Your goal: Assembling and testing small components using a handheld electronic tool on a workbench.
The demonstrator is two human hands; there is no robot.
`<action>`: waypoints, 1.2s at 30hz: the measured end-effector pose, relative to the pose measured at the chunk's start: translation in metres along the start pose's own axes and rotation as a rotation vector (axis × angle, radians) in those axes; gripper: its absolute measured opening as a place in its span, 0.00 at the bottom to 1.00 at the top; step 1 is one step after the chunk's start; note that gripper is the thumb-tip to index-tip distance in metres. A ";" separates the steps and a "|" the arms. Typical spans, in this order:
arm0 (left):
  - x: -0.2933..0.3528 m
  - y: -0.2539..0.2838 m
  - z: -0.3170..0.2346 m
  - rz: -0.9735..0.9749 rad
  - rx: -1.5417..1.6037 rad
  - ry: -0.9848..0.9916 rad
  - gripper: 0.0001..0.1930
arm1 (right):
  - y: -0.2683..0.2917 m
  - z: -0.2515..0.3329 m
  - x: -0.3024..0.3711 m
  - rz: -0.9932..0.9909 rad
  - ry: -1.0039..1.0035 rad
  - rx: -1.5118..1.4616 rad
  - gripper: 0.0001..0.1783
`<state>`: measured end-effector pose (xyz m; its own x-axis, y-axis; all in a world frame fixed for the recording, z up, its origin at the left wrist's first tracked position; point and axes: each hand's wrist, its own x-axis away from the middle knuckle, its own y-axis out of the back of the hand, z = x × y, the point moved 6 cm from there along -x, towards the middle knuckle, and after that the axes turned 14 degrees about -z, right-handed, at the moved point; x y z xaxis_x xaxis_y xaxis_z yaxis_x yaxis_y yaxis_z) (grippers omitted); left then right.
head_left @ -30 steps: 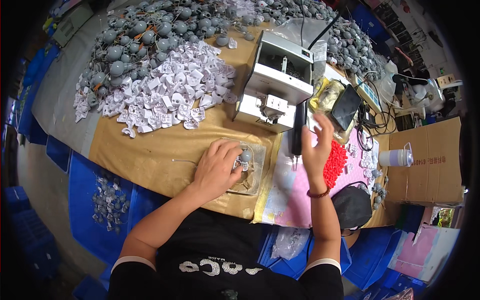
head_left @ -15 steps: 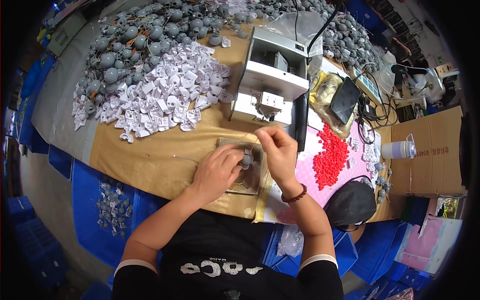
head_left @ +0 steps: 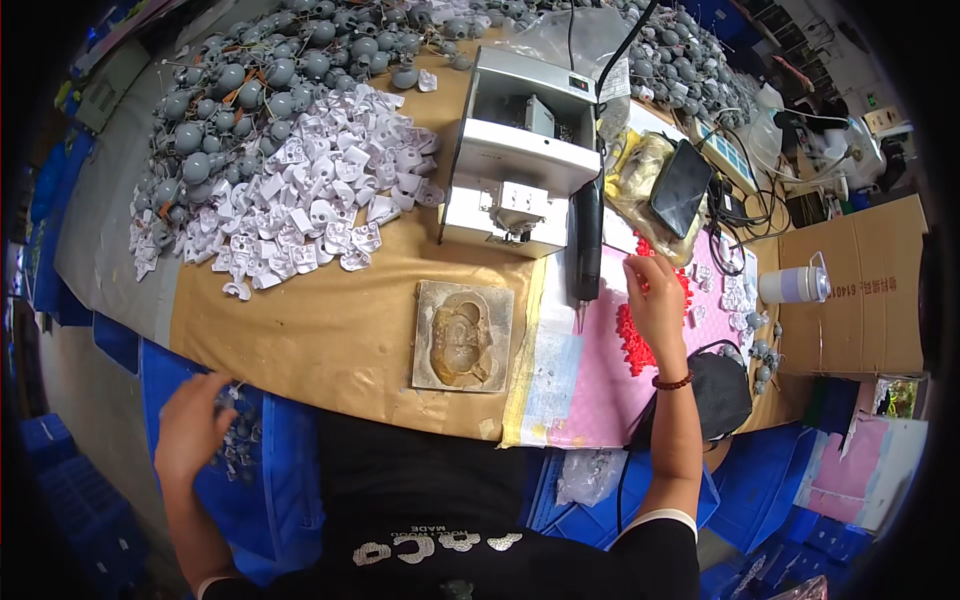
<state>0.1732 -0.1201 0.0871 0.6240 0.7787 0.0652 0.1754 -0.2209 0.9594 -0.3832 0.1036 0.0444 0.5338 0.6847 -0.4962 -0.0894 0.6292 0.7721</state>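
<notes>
My left hand [head_left: 190, 428] is at the table's left front edge, above a blue bin [head_left: 290, 460] holding grey round parts with wires [head_left: 240, 432]. Its thumb and fingers look apart, though somewhat blurred, and I make out nothing held. My right hand [head_left: 655, 305] reaches over a pile of small red plastic pieces [head_left: 632, 345], fingertips pinched together; whether a piece is between them is hidden. Between the hands lies a square metal fixture [head_left: 463, 337] with a hollowed, rounded recess and no part in it. A black electric screwdriver [head_left: 589, 235] stands bit-down beside the grey-white machine [head_left: 520, 150].
White plastic parts [head_left: 320, 190] and grey ball-shaped parts [head_left: 285, 70] are heaped at the back left. On the right are a phone [head_left: 683, 188], cables, a black cap-like item [head_left: 705, 398], a lidded cup [head_left: 795, 285] and a cardboard box [head_left: 850, 290].
My left hand has left the fixture for the bin at the left, and the grey part is gone from the fixture. My right hand has moved right to the red pieces.
</notes>
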 end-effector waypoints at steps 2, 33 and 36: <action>-0.016 0.000 -0.009 -0.158 -0.028 -0.069 0.17 | -0.002 -0.022 0.006 -0.004 0.114 0.131 0.07; -0.090 -0.111 -0.170 -0.337 0.568 -0.698 0.24 | -0.046 0.055 0.036 0.273 -0.295 -0.693 0.05; -0.094 -0.110 -0.209 -0.326 0.584 -0.735 0.17 | -0.045 0.107 0.038 0.286 -0.067 -0.735 0.06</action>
<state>-0.0644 -0.0463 0.0327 0.7607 0.3385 -0.5538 0.6467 -0.4690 0.6016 -0.2688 0.0620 0.0329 0.4536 0.8477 -0.2751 -0.7511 0.5298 0.3939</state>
